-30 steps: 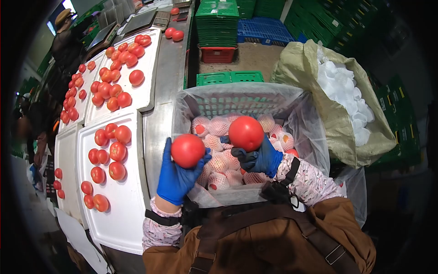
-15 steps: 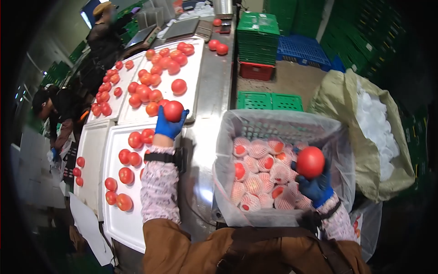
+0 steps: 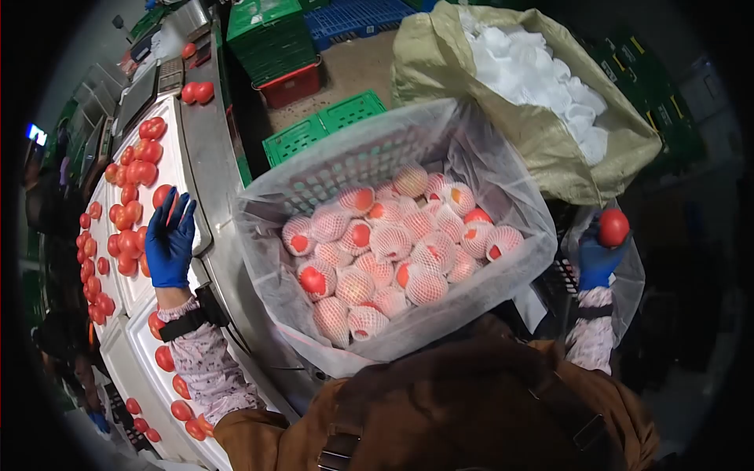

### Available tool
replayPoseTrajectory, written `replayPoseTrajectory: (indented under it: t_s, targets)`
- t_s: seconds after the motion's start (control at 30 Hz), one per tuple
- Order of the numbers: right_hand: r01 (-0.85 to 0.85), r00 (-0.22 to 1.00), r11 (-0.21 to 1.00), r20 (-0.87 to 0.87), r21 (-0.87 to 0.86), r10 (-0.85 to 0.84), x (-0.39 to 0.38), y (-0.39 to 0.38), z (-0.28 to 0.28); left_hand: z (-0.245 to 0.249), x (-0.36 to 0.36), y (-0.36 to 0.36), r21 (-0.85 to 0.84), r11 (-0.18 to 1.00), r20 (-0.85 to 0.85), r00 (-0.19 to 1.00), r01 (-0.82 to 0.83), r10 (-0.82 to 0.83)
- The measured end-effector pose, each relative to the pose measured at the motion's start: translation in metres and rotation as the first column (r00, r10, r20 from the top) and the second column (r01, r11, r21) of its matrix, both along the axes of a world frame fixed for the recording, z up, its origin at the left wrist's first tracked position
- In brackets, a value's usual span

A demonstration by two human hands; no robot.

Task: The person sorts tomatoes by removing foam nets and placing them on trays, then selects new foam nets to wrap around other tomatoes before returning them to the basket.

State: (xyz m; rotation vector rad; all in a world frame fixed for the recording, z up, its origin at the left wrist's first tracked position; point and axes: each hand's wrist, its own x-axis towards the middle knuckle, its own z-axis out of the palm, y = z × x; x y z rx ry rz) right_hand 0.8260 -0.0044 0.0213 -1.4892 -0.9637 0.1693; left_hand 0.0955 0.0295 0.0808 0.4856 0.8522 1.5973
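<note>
My left hand [image 3: 170, 245], in a blue glove, is over the edge of the white tray [image 3: 191, 169] with its fingers spread and nothing in them. Just beyond its fingertips sits a tomato [image 3: 163, 195]. My right hand [image 3: 600, 255], also gloved in blue, holds a large red tomato [image 3: 613, 228] to the right of the crate, above a smaller plastic-lined container [image 3: 628, 275]. Between my hands stands a crate with a clear liner [image 3: 267, 275]. Many tomatoes in white foam nets [image 3: 392, 242] fill its bottom.
An olive sack [image 3: 428, 59] of white foam nets [image 3: 542, 78] stands behind the crate. Green crates [image 3: 267, 35] are stacked on a red one [image 3: 290, 85]. A metal counter [image 3: 216, 145] runs beside the trays. Part of another person [image 3: 78, 377] shows at far left.
The view has swung right. My left hand has let go of its tomato and opened. My right hand has carried its tomato from over the crate to beyond its right side.
</note>
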Motion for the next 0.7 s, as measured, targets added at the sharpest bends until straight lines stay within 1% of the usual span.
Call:
replayPoseTrajectory:
  t_s: [0.03,0.07,0.1,0.13,0.17,0.2,0.23,0.27,0.3,0.33,0.37,0.4,0.43,0.47,0.5,0.53,0.57,0.6,0.63,0.67,0.7]
  targets:
    - [0.144,0.99,0.984,-0.006,0.108,-0.144,0.036,-0.005,-0.011,0.019,0.035,-0.008,0.012,0.996,-0.285,0.955,0.089,-0.082]
    - [0.279,0.943,0.96,0.196,-0.028,-0.268,0.083,-0.02,-0.029,0.031,0.063,-0.013,-0.075,0.986,-0.418,0.893,0.151,-0.168]
    - [0.414,0.854,0.9,0.4,-0.139,-0.331,0.135,-0.036,-0.054,0.04,0.086,-0.015,-0.176,0.967,-0.539,0.804,0.187,-0.253]
    - [0.464,0.875,0.776,0.359,-0.426,-0.326,0.202,-0.049,-0.074,0.04,0.111,-0.018,-0.22,0.923,-0.67,0.638,0.317,-0.379]
    - [0.46,0.887,0.581,0.322,-0.672,-0.329,0.252,-0.054,-0.091,0.036,0.132,-0.021,-0.288,0.857,-0.766,0.434,0.428,-0.474]
    - [0.439,0.898,0.587,0.314,-0.68,-0.308,0.272,-0.052,-0.106,0.019,0.146,-0.024,-0.352,0.801,-0.824,0.245,0.484,-0.511]
    - [0.334,0.942,0.687,0.201,-0.645,-0.269,0.289,-0.049,-0.119,0.0,0.159,-0.026,-0.426,0.736,-0.851,0.043,0.525,-0.523]
    - [0.229,0.972,0.776,0.089,-0.588,-0.219,0.301,-0.044,-0.128,-0.008,0.176,-0.031,-0.531,0.728,-0.847,-0.25,0.434,-0.468]
    - [0.127,0.987,0.85,-0.018,-0.511,-0.158,0.314,-0.038,-0.135,-0.015,0.19,-0.035,-0.605,0.731,-0.753,-0.525,0.317,-0.396]
    - [0.035,0.989,0.907,-0.118,-0.419,-0.092,0.31,-0.035,-0.132,-0.025,0.198,-0.035,-0.603,0.735,-0.752,-0.527,0.309,-0.395]
    - [0.023,0.96,0.95,-0.258,-0.311,-0.108,0.308,-0.032,-0.127,-0.036,0.206,-0.033,-0.694,0.697,-0.625,-0.632,0.181,-0.458]
    - [0.036,0.913,0.984,-0.395,-0.174,-0.103,0.284,-0.019,-0.11,-0.047,0.214,-0.031,-0.759,0.65,-0.481,-0.711,0.044,-0.513]
    - [0.016,0.879,0.998,-0.475,-0.057,-0.041,0.242,-0.005,-0.08,-0.061,0.216,-0.03,-0.757,0.652,-0.484,-0.714,0.051,-0.506]
    - [-0.019,0.874,0.999,-0.484,0.038,0.035,0.198,0.006,-0.049,-0.074,0.215,-0.029,-0.726,0.687,-0.481,-0.739,0.034,-0.472]
    - [-0.09,0.843,0.988,-0.519,0.125,0.142,0.128,0.019,0.004,-0.081,0.217,-0.027,-0.692,0.721,-0.479,-0.762,0.022,-0.437]
    - [-0.168,0.886,0.974,-0.41,0.151,0.216,0.082,0.03,0.035,-0.082,0.223,-0.024,-0.773,0.634,-0.38,-0.797,-0.006,-0.47]
    - [-0.205,0.92,0.974,-0.322,0.096,0.225,0.048,0.037,0.055,-0.075,0.228,-0.024,-0.841,0.54,-0.287,-0.864,0.021,-0.413]
    - [-0.272,0.945,0.961,-0.174,0.052,0.277,-0.008,0.036,0.083,-0.075,0.236,-0.026,-0.837,0.546,-0.294,-0.869,0.033,-0.398]
    - [-0.461,0.88,0.886,-0.161,-0.059,0.447,-0.034,0.037,0.098,-0.075,0.243,-0.027,-0.832,0.553,-0.3,-0.874,0.045,-0.382]
    - [-0.596,0.799,0.788,-0.207,-0.152,0.565,-0.065,0.037,0.111,-0.05,0.265,-0.032,-0.802,0.585,-0.41,-0.824,0.122,-0.39]
    - [-0.785,0.619,0.566,-0.338,-0.251,0.709,-0.086,0.035,0.115,-0.036,0.283,-0.036,-0.754,0.615,-0.554,-0.726,0.23,-0.408]
